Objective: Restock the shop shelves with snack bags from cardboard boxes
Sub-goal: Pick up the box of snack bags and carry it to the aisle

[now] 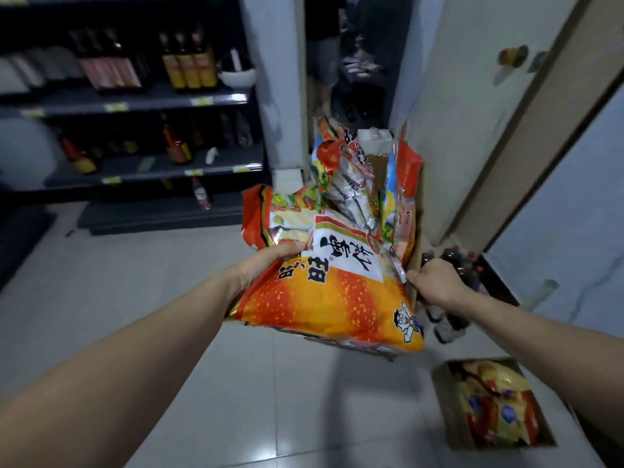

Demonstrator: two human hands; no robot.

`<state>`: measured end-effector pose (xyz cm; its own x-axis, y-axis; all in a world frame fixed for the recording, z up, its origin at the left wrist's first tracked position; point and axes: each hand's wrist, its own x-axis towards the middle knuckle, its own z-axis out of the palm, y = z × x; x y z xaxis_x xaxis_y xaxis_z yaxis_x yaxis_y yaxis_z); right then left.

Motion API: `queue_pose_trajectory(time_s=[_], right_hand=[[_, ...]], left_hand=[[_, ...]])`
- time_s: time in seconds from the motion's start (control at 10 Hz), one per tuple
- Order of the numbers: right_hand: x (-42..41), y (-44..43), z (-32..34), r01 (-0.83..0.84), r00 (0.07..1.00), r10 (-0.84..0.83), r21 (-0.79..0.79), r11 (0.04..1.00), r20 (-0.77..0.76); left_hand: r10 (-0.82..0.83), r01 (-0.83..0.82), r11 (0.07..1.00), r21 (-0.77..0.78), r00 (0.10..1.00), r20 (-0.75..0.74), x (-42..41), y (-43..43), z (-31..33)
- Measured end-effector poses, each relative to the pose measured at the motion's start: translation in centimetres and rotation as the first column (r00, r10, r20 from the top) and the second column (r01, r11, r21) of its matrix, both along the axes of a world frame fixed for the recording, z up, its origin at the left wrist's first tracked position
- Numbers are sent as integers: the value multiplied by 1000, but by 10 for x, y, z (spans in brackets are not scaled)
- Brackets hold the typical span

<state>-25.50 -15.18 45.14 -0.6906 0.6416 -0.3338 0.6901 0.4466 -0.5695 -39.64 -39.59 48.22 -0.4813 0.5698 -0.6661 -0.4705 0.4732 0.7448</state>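
Carrying looks to be the step: left hand (pixel 270 261) and right hand (pixel 435 282) are both closed on a cardboard box (pixel 413 211) heaped with snack bags (pixel 324 298), shelves (pixel 152 103) at ten o'clock, so next comes setting down nearby.

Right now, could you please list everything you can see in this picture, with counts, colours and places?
Carried cardboard box: one, brown, centre, held at both sides.
Snack bags: several, orange, red and yellow, piled in the carried box; exact count unclear.
Floor box: one, brown, open, lower right, holding yellow and red bags.
Shelves: dark unit, upper left.
Shelf bottles: several, amber and red.
Floor bottles: dark cluster beside the right wall.
Door: cream, right.
Left hand: grips the box's left side.
Right hand: grips its right edge.
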Motion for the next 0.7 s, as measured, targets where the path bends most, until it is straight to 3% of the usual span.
queue_pose_trajectory(time_s=[0.3, 0.5, 0.7], right_hand=[[-179, -227, 2, -379, 923, 385, -173, 909, 4], [-272, -392, -5, -604, 787, 616, -218, 767, -12], [-344, -538, -11, -788, 575, 818, -267, 554, 3]], left_hand=[[420, -420, 907, -21, 908, 8, -64, -264, 11], [694, -694, 719, 16, 718, -45, -73, -420, 19], [879, -879, 476, 23, 476, -9, -66, -537, 24]])
